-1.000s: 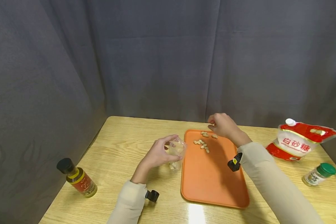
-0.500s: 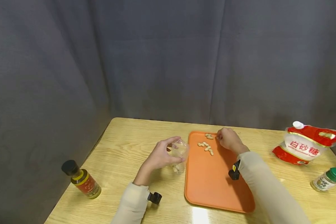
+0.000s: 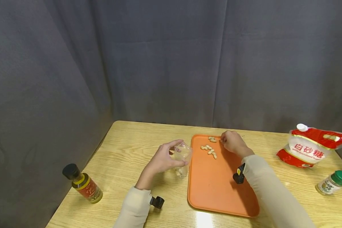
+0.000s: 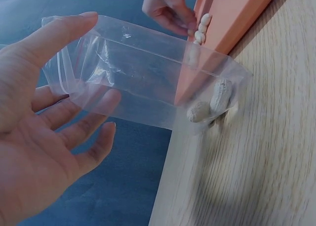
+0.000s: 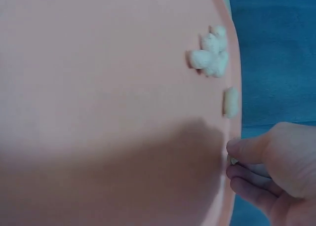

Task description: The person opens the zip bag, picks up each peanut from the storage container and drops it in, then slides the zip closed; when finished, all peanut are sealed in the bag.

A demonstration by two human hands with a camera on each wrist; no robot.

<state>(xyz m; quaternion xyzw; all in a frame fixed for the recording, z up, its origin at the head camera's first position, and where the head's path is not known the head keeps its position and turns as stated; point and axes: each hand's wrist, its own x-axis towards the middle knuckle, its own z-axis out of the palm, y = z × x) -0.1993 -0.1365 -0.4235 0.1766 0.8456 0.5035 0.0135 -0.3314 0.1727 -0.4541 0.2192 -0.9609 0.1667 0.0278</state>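
Note:
My left hand [image 3: 164, 157] holds a clear plastic bag [image 4: 143, 70] by its mouth, thumb on one side and fingers on the other. A few peanuts [image 4: 220, 95] lie in the bottom of the bag, low over the wooden table just left of the orange tray [image 3: 219, 186]. At the tray's far edge my right hand [image 3: 233, 142] pinches a peanut [image 5: 233, 160] between thumb and fingertips; the fingers hide most of it. Several loose peanuts [image 3: 209, 150] lie on the tray to the left of that hand, some in a small cluster.
A bottle with a black cap [image 3: 84, 185] stands at the left of the table [image 3: 134, 136]. To the tray's right are a red-and-white sugar pouch [image 3: 307, 148] and a green-capped shaker jar [image 3: 332, 183]. Grey curtain [image 3: 165, 63] hangs behind the table.
My right hand has come down from above the tray's far edge and now pinches a peanut there. My left hand keeps its hold on the bag in much the same place.

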